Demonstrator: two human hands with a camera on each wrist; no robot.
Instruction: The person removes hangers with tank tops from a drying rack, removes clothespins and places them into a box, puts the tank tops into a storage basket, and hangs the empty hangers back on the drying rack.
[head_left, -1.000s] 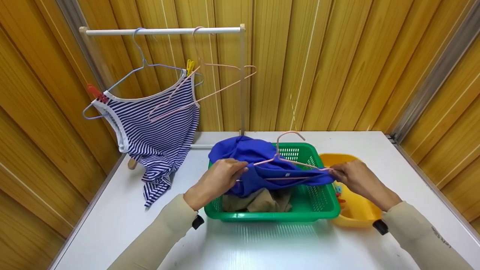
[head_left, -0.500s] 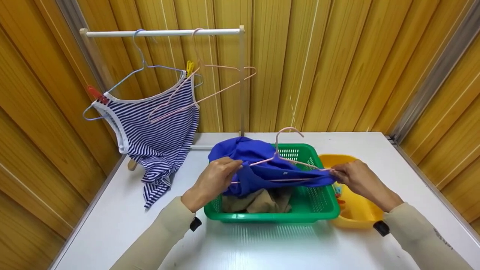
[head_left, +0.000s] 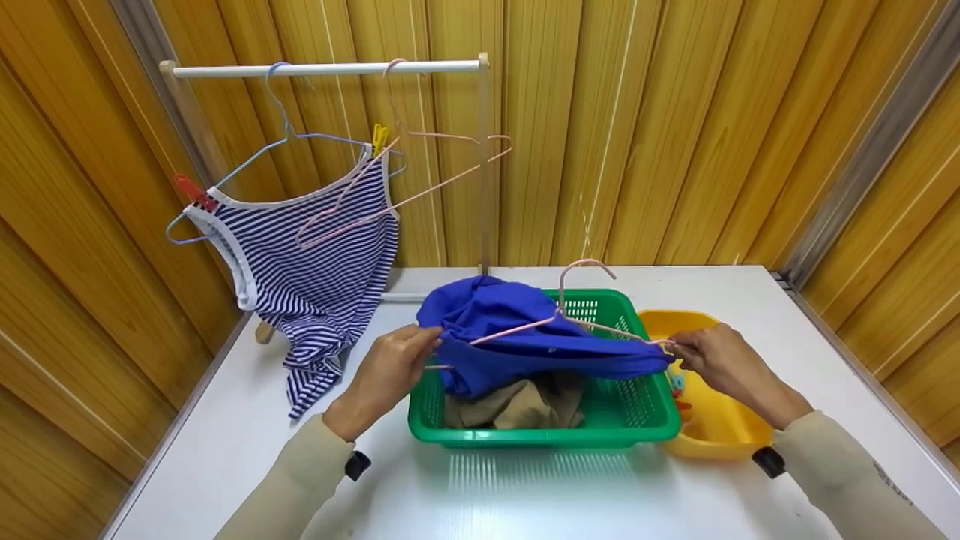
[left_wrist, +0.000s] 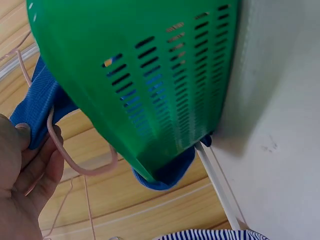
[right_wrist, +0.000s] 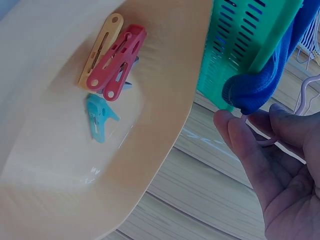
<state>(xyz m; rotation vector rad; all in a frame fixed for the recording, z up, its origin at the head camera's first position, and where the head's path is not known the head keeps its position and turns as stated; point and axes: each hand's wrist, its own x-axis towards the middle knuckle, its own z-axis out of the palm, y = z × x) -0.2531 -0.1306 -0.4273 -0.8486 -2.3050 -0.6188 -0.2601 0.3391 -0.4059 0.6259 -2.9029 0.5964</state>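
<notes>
A blue garment [head_left: 540, 358] is stretched over a pink hanger [head_left: 517, 330], above the green basket [head_left: 544, 436]. The hanger's hook points up and curves right. My left hand [head_left: 390, 367] pinches the garment's left edge; in the left wrist view, the hanger's rounded end [left_wrist: 90, 172] pokes out past the blue fabric [left_wrist: 37, 105]. My right hand [head_left: 716, 360] grips the hanger's right end, beside the garment's right tip. In the right wrist view, the fingertips meet on the pink wire [right_wrist: 270, 142] just below the blue cloth [right_wrist: 260, 90]. Beige cloth [head_left: 517, 405] lies in the basket.
A yellow tub [head_left: 720, 448] right of the basket holds red [right_wrist: 117, 60], yellow [right_wrist: 102, 47] and light-blue [right_wrist: 100, 117] clothespins. At left, a rack [head_left: 337, 69] carries a striped top [head_left: 315, 262] clipped to a blue hanger, plus a bare pink hanger [head_left: 450, 178].
My left hand has moved left and slightly down, drawing the garment's left edge out along the hanger. The right hand has barely shifted. The hanger's hook leans a little further right.
</notes>
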